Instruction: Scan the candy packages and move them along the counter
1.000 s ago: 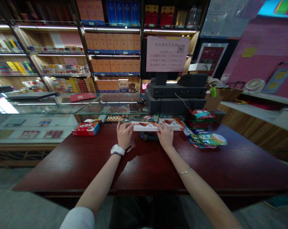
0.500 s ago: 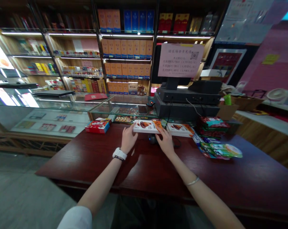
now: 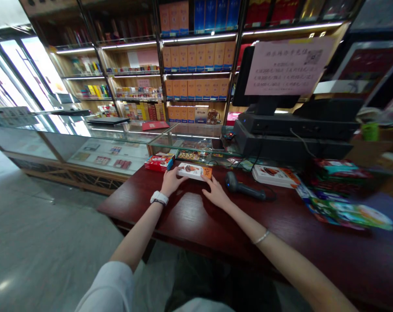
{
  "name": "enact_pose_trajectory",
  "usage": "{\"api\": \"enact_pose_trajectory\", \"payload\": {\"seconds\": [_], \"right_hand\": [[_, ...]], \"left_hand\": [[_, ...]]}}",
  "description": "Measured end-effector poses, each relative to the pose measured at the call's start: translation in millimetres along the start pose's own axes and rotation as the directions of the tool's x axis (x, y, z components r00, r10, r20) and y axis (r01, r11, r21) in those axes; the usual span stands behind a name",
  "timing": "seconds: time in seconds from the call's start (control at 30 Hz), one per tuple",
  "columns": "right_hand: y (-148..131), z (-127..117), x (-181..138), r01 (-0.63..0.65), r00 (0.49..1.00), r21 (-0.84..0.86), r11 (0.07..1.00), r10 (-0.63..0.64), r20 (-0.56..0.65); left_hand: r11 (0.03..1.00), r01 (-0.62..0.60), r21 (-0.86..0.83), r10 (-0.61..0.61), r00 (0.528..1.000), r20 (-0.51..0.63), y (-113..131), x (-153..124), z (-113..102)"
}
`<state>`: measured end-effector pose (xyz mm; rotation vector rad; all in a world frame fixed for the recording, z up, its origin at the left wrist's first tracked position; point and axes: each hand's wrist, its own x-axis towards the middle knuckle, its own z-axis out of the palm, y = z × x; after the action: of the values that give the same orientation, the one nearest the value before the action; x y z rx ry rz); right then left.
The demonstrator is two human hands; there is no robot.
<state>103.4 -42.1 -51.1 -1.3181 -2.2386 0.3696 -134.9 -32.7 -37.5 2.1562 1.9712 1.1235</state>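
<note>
Between my two hands is a flat white-and-orange packet (image 3: 194,170) with a picture of brown food on it. My left hand (image 3: 171,182) grips its left end, thumb along the near edge. At the right end, my right hand (image 3: 214,191) has its fingers on the orange part. Just left of the packet lies a stack of red-and-blue packets (image 3: 159,162). To the right of my right hand a black barcode scanner (image 3: 243,187) rests on the dark red desk (image 3: 190,212). A similar white-and-orange packet (image 3: 274,175) lies farther right.
Colourful snack bags (image 3: 342,208) are piled at the right. Behind the desk stand a glass display case (image 3: 186,141) and a dark monitor base (image 3: 290,130) with a pink paper sign (image 3: 286,67). The desk's left edge drops to a grey floor (image 3: 53,234).
My hands have carried the packet left, close to the red-and-blue stack. The scanner, mostly hidden before, now shows fully. My view has turned left.
</note>
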Motion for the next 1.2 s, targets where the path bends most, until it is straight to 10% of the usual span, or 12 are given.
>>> {"api": "enact_pose_trajectory", "payload": {"seconds": [0.27, 0.5, 0.7, 1.2], "right_hand": [[-14.4, 38.8, 18.5, -0.019, 0.991, -0.087, 0.996, 0.03, 0.129], [-25.3, 37.8, -1.6, 0.04, 0.999, -0.265, 0.963, -0.031, 0.038], [-39.0, 37.5, -17.4, 0.083, 0.996, -0.325, 0.942, -0.068, 0.058], [-36.4, 38.1, 38.9, -0.145, 0.948, -0.377, 0.915, 0.238, 0.211]], "left_hand": [[0.984, 0.114, 0.139, -0.135, 0.98, 0.145, -35.4, -6.1, -0.5], [0.963, 0.019, 0.268, -0.015, 1.0, -0.016, -13.2, -45.8, 0.0], [0.953, -0.063, 0.298, 0.029, 0.993, 0.117, -0.5, -74.6, 6.7], [0.9, 0.077, 0.429, -0.217, 0.933, 0.288, 12.6, -9.4, 20.0]]}}
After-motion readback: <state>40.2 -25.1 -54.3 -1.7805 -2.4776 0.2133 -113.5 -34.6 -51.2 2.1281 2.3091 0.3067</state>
